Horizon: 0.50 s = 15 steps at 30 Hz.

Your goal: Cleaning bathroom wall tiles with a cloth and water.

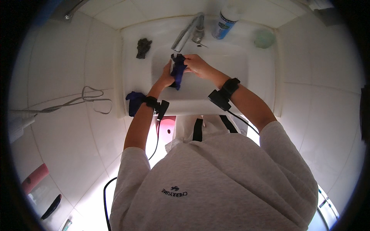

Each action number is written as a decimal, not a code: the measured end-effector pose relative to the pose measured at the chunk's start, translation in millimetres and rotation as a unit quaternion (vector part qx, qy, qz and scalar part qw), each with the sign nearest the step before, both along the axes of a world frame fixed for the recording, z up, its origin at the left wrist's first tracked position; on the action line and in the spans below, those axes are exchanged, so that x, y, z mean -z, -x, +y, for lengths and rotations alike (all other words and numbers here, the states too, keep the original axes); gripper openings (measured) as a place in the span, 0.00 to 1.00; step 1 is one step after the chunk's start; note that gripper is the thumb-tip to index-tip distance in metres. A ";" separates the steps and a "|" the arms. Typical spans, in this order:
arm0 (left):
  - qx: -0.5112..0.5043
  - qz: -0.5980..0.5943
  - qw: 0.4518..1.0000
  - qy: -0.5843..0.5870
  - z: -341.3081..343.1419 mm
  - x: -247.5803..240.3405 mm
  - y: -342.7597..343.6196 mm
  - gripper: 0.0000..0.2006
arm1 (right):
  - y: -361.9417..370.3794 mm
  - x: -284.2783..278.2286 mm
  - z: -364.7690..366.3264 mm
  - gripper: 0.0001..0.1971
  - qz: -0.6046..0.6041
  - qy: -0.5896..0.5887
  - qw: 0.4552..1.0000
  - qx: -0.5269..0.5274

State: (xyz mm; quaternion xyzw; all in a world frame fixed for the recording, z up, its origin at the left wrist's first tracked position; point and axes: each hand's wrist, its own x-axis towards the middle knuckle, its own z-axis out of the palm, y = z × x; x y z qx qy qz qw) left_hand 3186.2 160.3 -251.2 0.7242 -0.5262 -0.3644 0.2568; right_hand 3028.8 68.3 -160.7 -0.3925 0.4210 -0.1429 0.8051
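Over the white sink [254, 77], below the tap, I hold a dark blue cloth [178, 73] between my two hands. My left hand [166, 76] grips it from the left side, with its fingers partly hidden behind it. My right hand [196, 65] pinches its upper right part. Something dark and whitish shows at the cloth's top, too small to make out. The chrome tap [185, 34] ends just above the cloth. Another dark blue cloth [135, 103] lies over the sink's front left corner, beside my left forearm.
On the sink's rear left ledge sits a crumpled dark grey cloth [143, 48]. A blue and white can [224, 25] stands right of the tap, and a pale green lump [264, 39] lies at the rear right corner. A grey cord [73, 101] hangs along the left wall.
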 end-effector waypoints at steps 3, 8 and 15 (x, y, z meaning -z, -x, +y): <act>0.080 0.149 0.986 -0.007 -16.7 -15.1 20.7 0.28 | 8.4 -48.5 1.7 0.16 0.007 0.022 1.000 -0.013; -0.032 0.130 0.988 -0.078 -29.3 -25.9 22.8 0.16 | 52.4 -21.9 -19.6 0.17 -0.043 -0.017 0.994 0.100; -0.170 0.551 0.811 -0.100 -36.3 -43.7 37.0 0.16 | 45.7 81.6 7.8 0.26 0.014 -0.066 0.993 0.093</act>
